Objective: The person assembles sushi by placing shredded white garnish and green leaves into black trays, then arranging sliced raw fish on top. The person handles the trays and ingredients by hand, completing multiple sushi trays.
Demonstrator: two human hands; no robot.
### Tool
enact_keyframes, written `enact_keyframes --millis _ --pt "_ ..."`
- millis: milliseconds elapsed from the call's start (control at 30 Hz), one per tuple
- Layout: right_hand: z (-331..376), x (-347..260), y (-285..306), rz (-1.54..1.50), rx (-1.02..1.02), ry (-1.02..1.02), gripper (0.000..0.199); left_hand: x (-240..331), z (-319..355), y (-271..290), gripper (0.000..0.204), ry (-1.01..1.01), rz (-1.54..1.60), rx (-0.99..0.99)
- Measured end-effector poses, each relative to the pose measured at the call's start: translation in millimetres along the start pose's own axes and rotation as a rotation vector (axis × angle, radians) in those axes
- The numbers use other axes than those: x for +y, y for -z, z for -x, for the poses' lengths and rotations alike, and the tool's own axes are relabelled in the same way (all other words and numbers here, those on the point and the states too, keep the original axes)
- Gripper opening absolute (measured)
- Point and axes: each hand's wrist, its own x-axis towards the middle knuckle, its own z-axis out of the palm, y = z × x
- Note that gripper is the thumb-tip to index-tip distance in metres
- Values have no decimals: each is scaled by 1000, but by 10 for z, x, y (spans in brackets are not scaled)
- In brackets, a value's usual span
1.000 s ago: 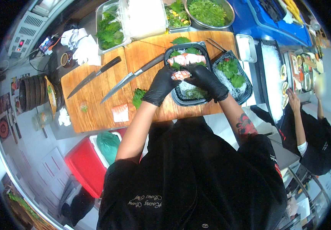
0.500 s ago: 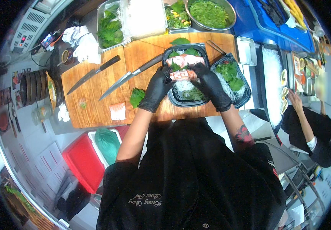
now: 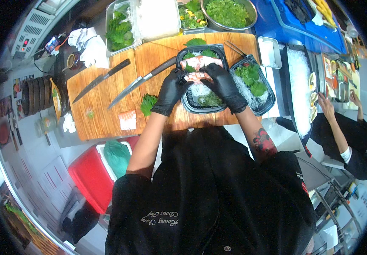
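A black plastic tray (image 3: 185, 104) stands on the wooden cutting board (image 3: 107, 93). It holds white shreds (image 3: 199, 90), green leaves and a farther row of pink fish slices (image 3: 201, 62). In the tray's middle is a second row of sliced pink fish (image 3: 198, 77). My left hand (image 3: 171, 90) in a black glove grips its left end. My gloved right hand (image 3: 223, 85) grips the right end, fingers closed round it. Fingertips hide both ends, and whether the slices rest on the shreds I cannot tell. A single pink fish piece (image 3: 127, 120) lies left, near a green leaf (image 3: 147, 104).
Two knives (image 3: 100, 80) lie on the board's left. Tweezers (image 3: 235, 47) and a second black tray (image 3: 270, 100) with greens are at right. Behind stand a leaf container (image 3: 119, 29) and a steel bowl (image 3: 229, 12). A co-worker's hand (image 3: 327, 106) is far right, beside an ice trough (image 3: 299, 80).
Both my hands lean in slightly over the tray, the fish slices sitting lower between them. The whole view has shifted a little. The co-worker's second hand now shows at far right.
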Motion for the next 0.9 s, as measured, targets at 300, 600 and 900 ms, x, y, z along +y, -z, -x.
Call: enact_keyframes --millis 300,600,900 --pt "706 -182 211 231 -89 79 22 -73 -12 -122 49 -79 -172 67" --pt "1283 686 1450 259 142 -420 18 -198 1482 963 37 260 -336 286" --pt "290 -519 -89 -369 -262 -121 24 -516 1372 1175 42 153 -637 264"
